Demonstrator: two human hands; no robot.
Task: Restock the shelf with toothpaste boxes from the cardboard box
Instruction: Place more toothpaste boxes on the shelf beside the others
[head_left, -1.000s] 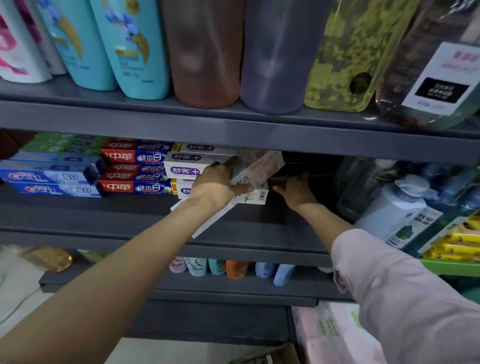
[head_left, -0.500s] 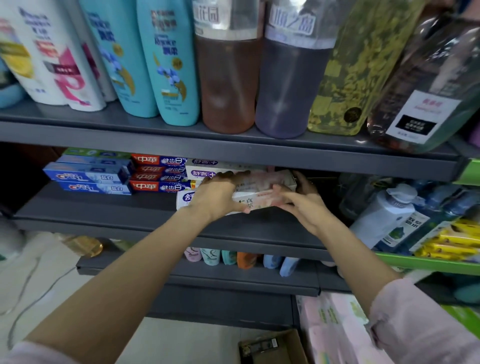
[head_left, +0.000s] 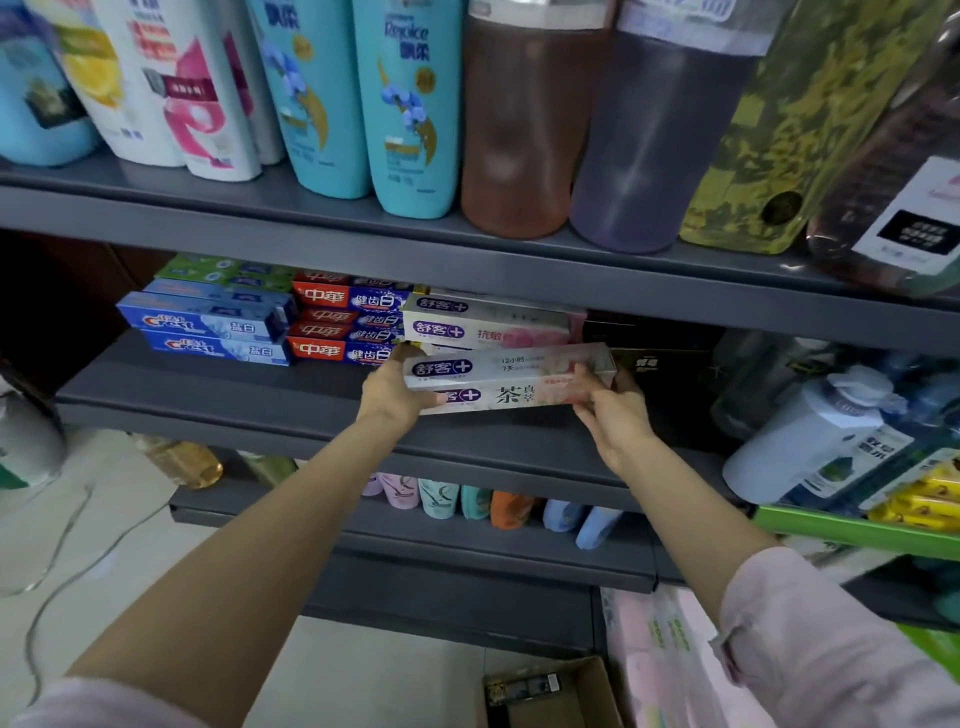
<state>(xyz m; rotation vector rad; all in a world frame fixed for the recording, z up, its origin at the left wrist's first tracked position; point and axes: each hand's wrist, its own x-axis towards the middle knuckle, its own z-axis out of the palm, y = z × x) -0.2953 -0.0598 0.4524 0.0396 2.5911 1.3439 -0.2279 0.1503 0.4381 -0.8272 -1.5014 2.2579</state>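
- Left hand (head_left: 392, 387) grips the left end of the toothpaste boxes (head_left: 506, 379), right hand (head_left: 613, 410) pinches the right end
- Boxes lie lengthwise left to right, held near the shelf (head_left: 218, 410) front, the stacked row just beyond
- Likely push: straight back

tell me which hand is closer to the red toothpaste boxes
Left. The left hand holds the pink-white boxes just below-right of the red toothpaste boxes; the right hand grips their far end.
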